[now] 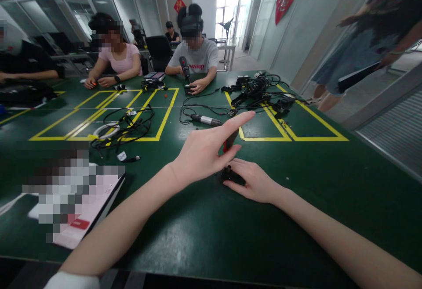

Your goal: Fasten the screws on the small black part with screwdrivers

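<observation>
My left hand [204,153] is raised over the green table, index finger stretched out and thumb bent in. Between them shows a black-and-red handle [231,140], like that of a screwdriver; the rest of it is hidden behind the hand. Just below, my right hand [252,179] rests at the tabletop, thumb and fingers closed round a small black plastic piece [232,175]. A short round post stands up from that piece, under the handle. Whether the tool's tip touches it, I cannot tell.
Beyond my hands lies a grey-and-black pen-shaped electric screwdriver [207,120] with its cord. Tangled black cables [253,89] are at the back right, more cables [132,124] at the left. A pink box [95,207] sits front left. Across the table a co-worker [194,56] holds a power driver.
</observation>
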### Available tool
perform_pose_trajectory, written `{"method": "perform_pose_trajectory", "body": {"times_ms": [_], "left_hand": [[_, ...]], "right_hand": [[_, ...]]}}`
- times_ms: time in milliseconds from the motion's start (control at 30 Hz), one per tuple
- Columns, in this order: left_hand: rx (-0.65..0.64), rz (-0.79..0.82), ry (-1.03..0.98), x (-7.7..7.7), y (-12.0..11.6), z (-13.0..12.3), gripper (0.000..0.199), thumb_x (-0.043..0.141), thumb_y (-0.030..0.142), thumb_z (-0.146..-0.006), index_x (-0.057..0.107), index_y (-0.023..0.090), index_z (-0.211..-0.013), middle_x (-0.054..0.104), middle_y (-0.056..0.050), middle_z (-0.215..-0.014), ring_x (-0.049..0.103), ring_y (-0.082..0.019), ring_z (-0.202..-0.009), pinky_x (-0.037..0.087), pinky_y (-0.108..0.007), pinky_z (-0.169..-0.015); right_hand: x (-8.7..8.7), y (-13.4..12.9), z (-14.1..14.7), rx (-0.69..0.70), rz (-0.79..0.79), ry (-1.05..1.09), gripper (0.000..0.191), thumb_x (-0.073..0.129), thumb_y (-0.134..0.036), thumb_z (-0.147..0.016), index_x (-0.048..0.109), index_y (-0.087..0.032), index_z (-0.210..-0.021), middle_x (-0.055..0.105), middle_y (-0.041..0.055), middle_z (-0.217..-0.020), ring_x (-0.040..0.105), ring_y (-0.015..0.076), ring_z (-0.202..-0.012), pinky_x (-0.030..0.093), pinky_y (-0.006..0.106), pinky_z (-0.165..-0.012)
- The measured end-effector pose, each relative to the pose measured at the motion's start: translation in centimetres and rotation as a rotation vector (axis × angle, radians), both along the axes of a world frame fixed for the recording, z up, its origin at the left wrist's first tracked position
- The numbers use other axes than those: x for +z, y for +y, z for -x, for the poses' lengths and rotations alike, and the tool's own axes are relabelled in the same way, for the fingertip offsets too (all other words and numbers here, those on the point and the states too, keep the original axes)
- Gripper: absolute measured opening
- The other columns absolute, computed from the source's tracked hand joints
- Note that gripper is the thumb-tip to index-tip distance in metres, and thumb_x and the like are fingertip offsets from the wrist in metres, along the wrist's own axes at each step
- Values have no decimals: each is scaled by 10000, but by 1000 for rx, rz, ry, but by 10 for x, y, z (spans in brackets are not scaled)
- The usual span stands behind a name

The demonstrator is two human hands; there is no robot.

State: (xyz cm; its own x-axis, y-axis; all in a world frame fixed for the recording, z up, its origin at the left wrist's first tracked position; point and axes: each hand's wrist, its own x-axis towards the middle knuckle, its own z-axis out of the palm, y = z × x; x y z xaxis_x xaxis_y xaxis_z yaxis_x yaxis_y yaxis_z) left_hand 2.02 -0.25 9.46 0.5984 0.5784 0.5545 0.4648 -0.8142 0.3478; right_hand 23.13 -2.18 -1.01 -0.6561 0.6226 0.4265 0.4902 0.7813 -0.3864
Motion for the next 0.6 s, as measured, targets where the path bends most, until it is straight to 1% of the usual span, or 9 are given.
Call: {"method": "perform_pose_trajectory", "body": {"times_ms": [67, 167, 233, 333, 433, 500, 600], "left_hand": [[24, -16, 1, -2, 0, 0, 616, 628, 285, -962, 436, 261, -1547, 745, 1, -978, 643, -130, -691, 399, -244, -622], [26, -19, 7, 0, 0, 0, 564, 642, 316, -956, 492, 224, -1492, 746, -30, -1043, 660, -143, -723, 422, -254, -645], [3, 4, 23, 5, -1, 2, 581, 627, 302, -949, 479, 207, -1502, 746, -42, -1068, 668, -152, -750, 443, -258, -664], [-31, 50, 74, 15, -4, 6, 637, 598, 222, -912, 449, 211, -1531, 739, -35, -1058, 676, -160, -787, 468, -256, -688], [-44, 47, 103, 21, -6, 8, 631, 584, 209, -942, 426, 223, -1552, 732, -28, -1077, 679, -154, -817, 481, -248, -710], [-23, 3, 129, 20, -6, 7, 625, 600, 234, -962, 411, 224, -1558, 733, -19, -1048, 683, -158, -829, 483, -254, -724], [30, -39, 184, 17, -6, 4, 554, 586, 272, -989, 442, 201, -1519, 736, -8, -966, 688, -172, -817, 482, -270, -727]], "right_hand": [[-1, 0, 0, 1, 6, -6, 213, 643, -279, -992, 631, -170, -1175, 771, 140, -1089, 743, 297, -984, 630, 449, -830], [-1, 0, -1, -7, 5, -18, 217, 645, -283, -992, 632, -166, -1174, 772, 142, -1084, 746, 298, -980, 630, 443, -828], [0, 0, -1, -14, 7, -21, 203, 645, -281, -991, 633, -167, -1158, 772, 140, -1067, 745, 293, -964, 629, 433, -816], [0, 0, -1, -6, 11, -3, 178, 643, -265, -987, 636, -169, -1137, 769, 134, -1048, 741, 283, -944, 625, 421, -796], [-1, 1, -1, 4, 1, 6, 193, 651, -254, -981, 635, -170, -1154, 770, 132, -1054, 744, 278, -949, 624, 414, -805], [-3, 1, -2, 0, 2, -2, 206, 650, -256, -980, 638, -171, -1167, 773, 138, -1079, 746, 280, -960, 628, 419, -820], [-3, 1, -2, -4, 6, -7, 204, 643, -260, -981, 644, -174, -1165, 774, 142, -1089, 746, 290, -968, 632, 433, -821]]}}
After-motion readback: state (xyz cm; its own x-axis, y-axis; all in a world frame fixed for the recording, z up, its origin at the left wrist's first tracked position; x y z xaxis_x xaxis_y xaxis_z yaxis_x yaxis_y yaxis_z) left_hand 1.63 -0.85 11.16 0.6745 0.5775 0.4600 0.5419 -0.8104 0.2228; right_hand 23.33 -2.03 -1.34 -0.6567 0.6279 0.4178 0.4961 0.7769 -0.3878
